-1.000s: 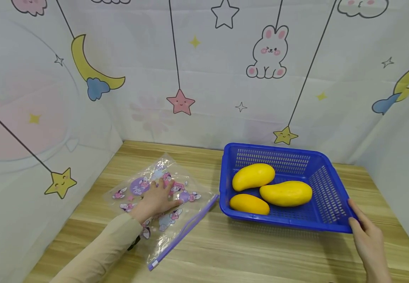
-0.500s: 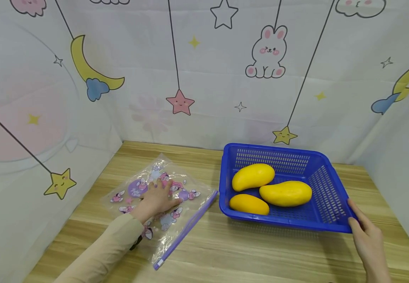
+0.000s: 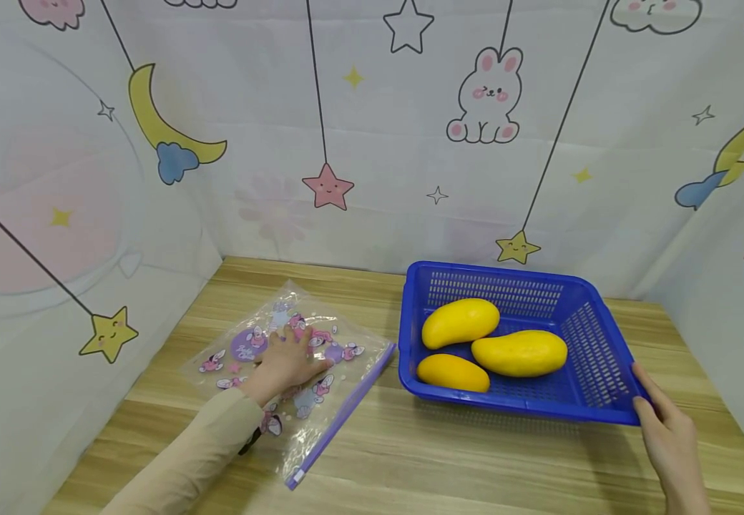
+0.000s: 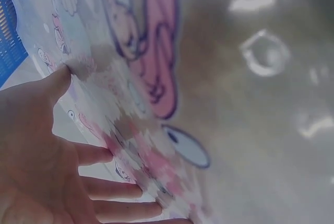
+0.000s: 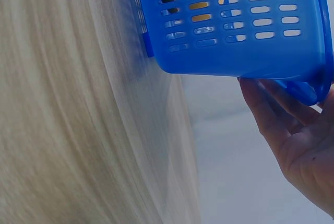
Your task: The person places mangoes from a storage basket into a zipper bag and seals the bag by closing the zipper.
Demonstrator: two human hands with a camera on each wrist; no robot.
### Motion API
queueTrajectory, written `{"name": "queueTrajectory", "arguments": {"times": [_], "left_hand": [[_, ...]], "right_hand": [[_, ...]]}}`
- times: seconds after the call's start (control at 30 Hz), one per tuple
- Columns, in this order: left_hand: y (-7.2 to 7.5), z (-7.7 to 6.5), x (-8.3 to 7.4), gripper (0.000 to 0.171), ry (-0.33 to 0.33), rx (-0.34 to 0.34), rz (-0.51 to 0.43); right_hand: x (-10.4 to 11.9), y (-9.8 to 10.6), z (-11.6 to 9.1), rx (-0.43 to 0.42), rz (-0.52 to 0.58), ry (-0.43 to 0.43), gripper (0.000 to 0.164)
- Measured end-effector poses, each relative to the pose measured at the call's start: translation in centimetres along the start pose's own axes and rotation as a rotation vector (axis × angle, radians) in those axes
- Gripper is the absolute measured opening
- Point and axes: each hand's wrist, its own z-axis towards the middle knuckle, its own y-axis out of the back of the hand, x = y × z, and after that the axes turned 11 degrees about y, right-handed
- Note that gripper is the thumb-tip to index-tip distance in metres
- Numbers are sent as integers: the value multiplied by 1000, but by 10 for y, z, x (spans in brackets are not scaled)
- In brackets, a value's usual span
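Observation:
My left hand rests with spread fingers on a clear zipper bag printed with pink and purple cartoon figures. The bag lies flat, its purple slider strip facing the front right. In the left wrist view the straight fingers touch the printed plastic. At the right, my right hand grips the right rim of a blue plastic basket, thumb on top and fingers against the outer side. Three yellow mangoes lie inside the basket.
Everything stands on a wood-grain table. White cloth with printed stars, moons and a rabbit encloses the back and both sides. The bag's right corner lies right beside the basket's left side.
The bag has turned slightly under my left hand; its slider end has shifted to the right. My right hand and the basket have stayed in place.

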Motion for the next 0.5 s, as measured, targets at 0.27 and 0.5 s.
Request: {"name": "queueTrajectory", "arguments": {"times": [0.27,0.5], "left_hand": [[0,2,-2,89,3,-6,0],[2,7,-4,90,-5,-19,30]], "right_hand": [[-1,0,1,4,-4,-16,46],[2,1,1,14,-5,-31,46]]}}
